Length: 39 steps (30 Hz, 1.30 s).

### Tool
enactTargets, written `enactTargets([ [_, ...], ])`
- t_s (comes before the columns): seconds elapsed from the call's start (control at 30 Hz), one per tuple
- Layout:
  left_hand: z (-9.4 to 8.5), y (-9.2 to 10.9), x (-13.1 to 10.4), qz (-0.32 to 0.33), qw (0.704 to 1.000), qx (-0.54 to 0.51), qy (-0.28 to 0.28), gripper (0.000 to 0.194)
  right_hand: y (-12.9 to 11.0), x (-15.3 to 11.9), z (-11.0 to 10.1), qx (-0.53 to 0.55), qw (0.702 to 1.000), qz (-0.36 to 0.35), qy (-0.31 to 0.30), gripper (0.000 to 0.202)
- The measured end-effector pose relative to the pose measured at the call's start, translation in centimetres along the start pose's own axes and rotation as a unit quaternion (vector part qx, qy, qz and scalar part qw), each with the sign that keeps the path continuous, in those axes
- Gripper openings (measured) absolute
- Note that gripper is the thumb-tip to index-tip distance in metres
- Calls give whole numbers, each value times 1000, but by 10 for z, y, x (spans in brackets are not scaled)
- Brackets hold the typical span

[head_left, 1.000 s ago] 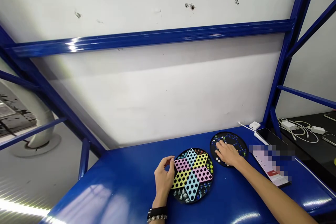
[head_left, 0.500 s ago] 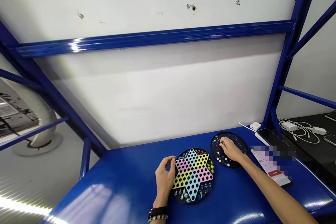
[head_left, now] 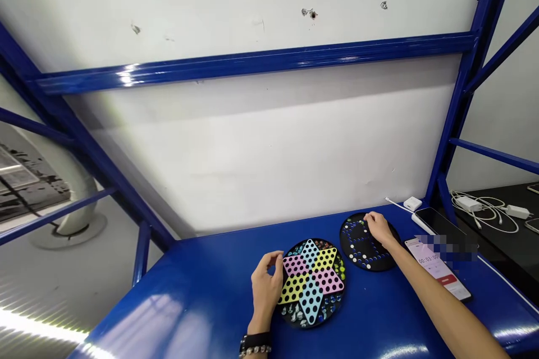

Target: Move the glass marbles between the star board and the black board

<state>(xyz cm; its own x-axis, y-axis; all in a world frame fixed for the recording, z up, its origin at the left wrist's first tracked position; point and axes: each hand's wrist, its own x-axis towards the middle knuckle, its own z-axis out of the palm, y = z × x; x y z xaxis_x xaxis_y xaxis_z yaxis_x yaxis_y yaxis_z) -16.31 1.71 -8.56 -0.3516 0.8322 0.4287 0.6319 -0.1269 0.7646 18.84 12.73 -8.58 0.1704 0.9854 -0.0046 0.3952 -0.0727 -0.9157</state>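
A round Chinese checkers board (head_left: pixel 311 283) with a pink, yellow and blue star lies on the blue table; coloured marbles fill the pockets around the star. At its left edge is my left hand (head_left: pixel 266 286), fingers curled and thumb pressed close to them; anything between them is hidden. To the right lies a second round black board (head_left: pixel 374 263), dotted with white and blue spots. Over its upper right part reaches my right hand (head_left: pixel 379 229), fingertips pinched together near the surface. What the pinch holds, if anything, is too small to make out.
A phone (head_left: pixel 435 269) with a running timer lies right of the black board, under my right forearm's far side. Behind it are a dark phone (head_left: pixel 438 221), a white charger (head_left: pixel 412 203) and a cable. A blue frame bar (head_left: pixel 261 61) crosses the wall.
My right hand has moved from the middle of the black board to its upper right, uncovering more spots. My left hand stays at the star board's edge. The view has shifted slightly.
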Motion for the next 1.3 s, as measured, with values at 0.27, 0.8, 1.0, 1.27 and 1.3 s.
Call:
enactTargets([
  [0.27,-2,2,-1,-3,1000,0,-2,37,-4,-7,15,-352,929,-73,-85,38],
  [0.8,-4,6,-1,3,1000,-9,-3,38,-32,3,54,-484,848,-152,-151,59],
  [1.0,-4,8,-1,0,1000,-10,-9,41,-29,3,55,-491,840,-166,-158,60],
  [1.27,-6,6,-2,-8,999,-14,35,37,-50,-14,61,-453,847,-228,-157,33],
  [1.3,-6,6,-2,-9,999,-16,46,36,-57,-22,69,-445,845,-246,-166,32],
])
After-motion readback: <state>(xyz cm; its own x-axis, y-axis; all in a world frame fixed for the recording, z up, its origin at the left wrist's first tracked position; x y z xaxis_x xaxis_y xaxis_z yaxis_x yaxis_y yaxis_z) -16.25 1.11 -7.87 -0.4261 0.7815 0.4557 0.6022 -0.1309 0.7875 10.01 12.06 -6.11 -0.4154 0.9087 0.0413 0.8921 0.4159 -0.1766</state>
